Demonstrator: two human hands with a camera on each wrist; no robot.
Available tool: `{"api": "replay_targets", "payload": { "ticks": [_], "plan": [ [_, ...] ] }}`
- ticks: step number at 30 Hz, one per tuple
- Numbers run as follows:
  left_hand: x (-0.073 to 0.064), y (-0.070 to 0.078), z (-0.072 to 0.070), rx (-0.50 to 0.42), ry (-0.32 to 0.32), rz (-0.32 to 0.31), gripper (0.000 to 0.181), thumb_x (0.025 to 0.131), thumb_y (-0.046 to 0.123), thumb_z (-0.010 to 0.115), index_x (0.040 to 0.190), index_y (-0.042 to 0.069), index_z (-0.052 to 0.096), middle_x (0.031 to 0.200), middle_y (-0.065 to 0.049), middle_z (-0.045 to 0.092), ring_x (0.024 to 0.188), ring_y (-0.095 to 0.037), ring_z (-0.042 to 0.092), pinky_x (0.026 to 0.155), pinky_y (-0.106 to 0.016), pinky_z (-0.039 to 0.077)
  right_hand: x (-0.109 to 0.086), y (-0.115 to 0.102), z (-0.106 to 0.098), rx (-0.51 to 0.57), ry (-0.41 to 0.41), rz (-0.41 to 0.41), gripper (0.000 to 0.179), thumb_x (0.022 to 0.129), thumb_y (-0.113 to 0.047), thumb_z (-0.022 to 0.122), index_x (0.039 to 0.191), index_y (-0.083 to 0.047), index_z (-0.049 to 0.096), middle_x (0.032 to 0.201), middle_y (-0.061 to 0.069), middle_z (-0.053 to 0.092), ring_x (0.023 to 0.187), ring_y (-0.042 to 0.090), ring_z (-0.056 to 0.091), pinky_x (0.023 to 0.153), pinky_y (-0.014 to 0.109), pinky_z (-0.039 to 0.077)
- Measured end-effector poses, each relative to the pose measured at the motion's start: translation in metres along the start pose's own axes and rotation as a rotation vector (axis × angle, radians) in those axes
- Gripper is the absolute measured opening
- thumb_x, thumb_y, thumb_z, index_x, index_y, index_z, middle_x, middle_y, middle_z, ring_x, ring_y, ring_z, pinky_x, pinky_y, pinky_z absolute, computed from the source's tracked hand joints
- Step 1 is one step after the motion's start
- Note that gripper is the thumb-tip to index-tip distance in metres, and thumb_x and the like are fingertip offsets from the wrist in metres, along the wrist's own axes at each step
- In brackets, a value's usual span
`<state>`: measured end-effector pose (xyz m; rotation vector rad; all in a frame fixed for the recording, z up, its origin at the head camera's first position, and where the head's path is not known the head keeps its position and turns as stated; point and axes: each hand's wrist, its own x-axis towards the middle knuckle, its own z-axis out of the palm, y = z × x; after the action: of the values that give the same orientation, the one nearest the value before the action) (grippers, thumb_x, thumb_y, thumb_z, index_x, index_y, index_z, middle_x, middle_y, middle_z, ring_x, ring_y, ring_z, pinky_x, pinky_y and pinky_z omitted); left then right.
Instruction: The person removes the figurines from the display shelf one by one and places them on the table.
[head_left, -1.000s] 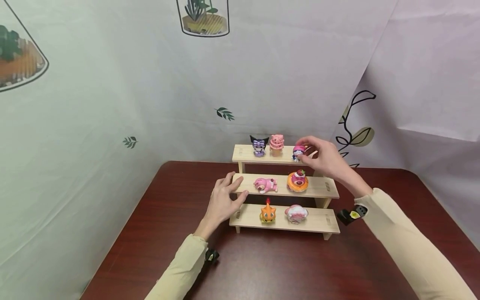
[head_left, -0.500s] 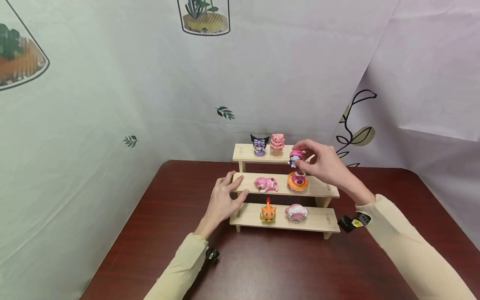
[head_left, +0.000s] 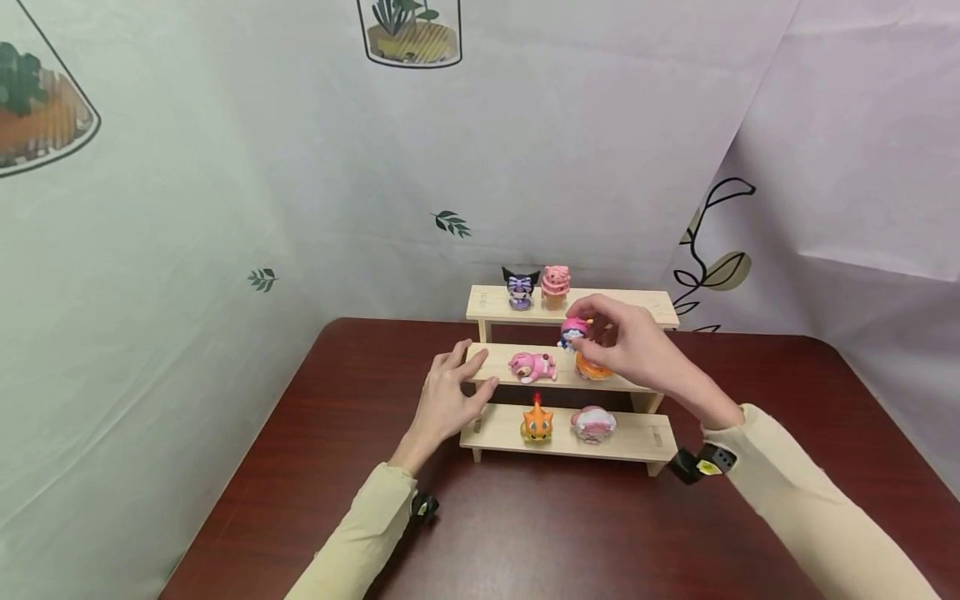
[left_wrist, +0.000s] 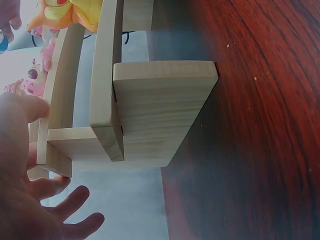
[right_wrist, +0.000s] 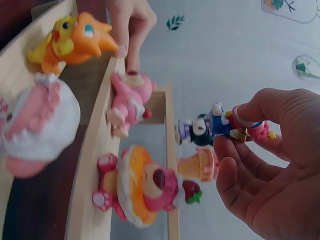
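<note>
In the head view my right hand (head_left: 630,340) pinches a small figurine (head_left: 573,331) with a pink hood and blue clothes, between thumb and fingertips, above the middle step. The right wrist view shows this figurine (right_wrist: 227,122) off the shelf, with a gold star on it. Below the hand, a pink bear figurine in an orange ring (head_left: 592,367) is partly hidden. My left hand (head_left: 446,400) grips the left end of the middle step of a three-step wooden display stand (head_left: 645,308). Close by lies a pink bear figurine (head_left: 532,367) on its front.
On the top step are a purple figurine with black ears (head_left: 520,289) and a pink ice-cream cone figurine (head_left: 556,287). The bottom step bears an orange-hooded figurine (head_left: 537,423) and a pink-and-white one (head_left: 593,424). A printed cloth (head_left: 360,167) hangs behind the dark red table (head_left: 540,533).
My right hand has lifted the pink-hooded figurine off the right part of the top step and carried it left and forward over the middle step. The left hand has stayed put.
</note>
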<state>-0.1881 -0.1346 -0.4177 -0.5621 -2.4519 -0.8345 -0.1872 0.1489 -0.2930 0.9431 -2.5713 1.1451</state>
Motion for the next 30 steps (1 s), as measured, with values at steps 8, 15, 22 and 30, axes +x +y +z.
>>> {"api": "replay_targets", "payload": {
  "ticks": [8,15,22,30],
  "plan": [
    [0.0,0.001,0.0,-0.01,0.002,-0.005,0.049,0.087,0.031,0.073,0.128,0.005,0.069,0.136,-0.021,0.056,0.115,-0.045,0.053,0.088,-0.059,0.046,-0.008,-0.008,0.015,0.042,0.001,-0.075,0.03,0.084,0.002,0.075,0.112,-0.005,0.066,0.098,0.001,0.066,0.079,0.015,0.063,0.065,0.031,0.052],
    [0.0,0.0,0.0,-0.006,-0.003,-0.008,0.049,0.087,0.032,0.072,0.129,0.005,0.069,0.137,-0.021,0.055,0.115,-0.045,0.053,0.088,-0.059,0.046,-0.016,-0.017,0.027,0.071,-0.02,-0.086,0.031,0.082,0.001,0.076,0.11,-0.008,0.066,0.094,-0.003,0.065,0.079,0.012,0.063,0.063,0.034,0.053],
    [0.0,0.001,-0.001,0.005,-0.002,-0.009,0.049,0.088,0.032,0.072,0.128,0.006,0.069,0.137,-0.02,0.055,0.114,-0.045,0.053,0.088,-0.059,0.046,-0.023,-0.024,0.041,0.128,-0.047,-0.125,0.03,0.083,0.002,0.077,0.109,-0.008,0.067,0.093,-0.005,0.065,0.079,0.011,0.065,0.061,0.029,0.054],
    [0.001,0.002,-0.001,-0.001,-0.014,-0.012,0.049,0.088,0.032,0.072,0.129,0.006,0.069,0.137,-0.02,0.055,0.115,-0.044,0.053,0.088,-0.059,0.046,-0.033,-0.031,0.054,0.151,-0.04,-0.157,0.03,0.081,0.002,0.076,0.108,-0.009,0.067,0.092,-0.006,0.063,0.075,0.01,0.062,0.059,0.028,0.052]
  ]
}}
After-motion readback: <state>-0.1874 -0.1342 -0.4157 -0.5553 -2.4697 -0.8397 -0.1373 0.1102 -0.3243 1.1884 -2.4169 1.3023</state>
